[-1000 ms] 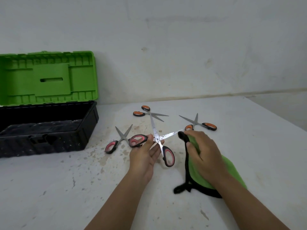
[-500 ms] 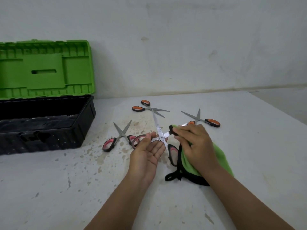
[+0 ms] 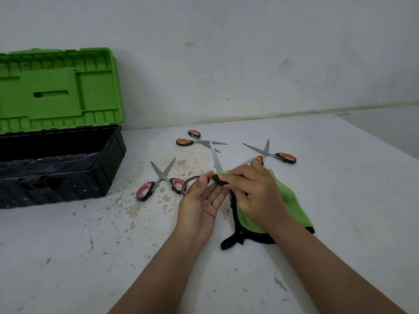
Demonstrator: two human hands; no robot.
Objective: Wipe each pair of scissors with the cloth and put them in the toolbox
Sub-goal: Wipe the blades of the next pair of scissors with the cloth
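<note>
Green, black-edged cloth (image 3: 288, 200); green-lidded black toolbox (image 3: 68, 168)

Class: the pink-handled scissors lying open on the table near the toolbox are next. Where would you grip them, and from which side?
Probably grip the pink-handled scissors at the pivot where the blades cross, or by a handle loop, coming from above on the near, handle side. They lie flat and open, blade tips pointing away toward the wall, so the handles face the person and the points stay clear of the fingers.
</note>
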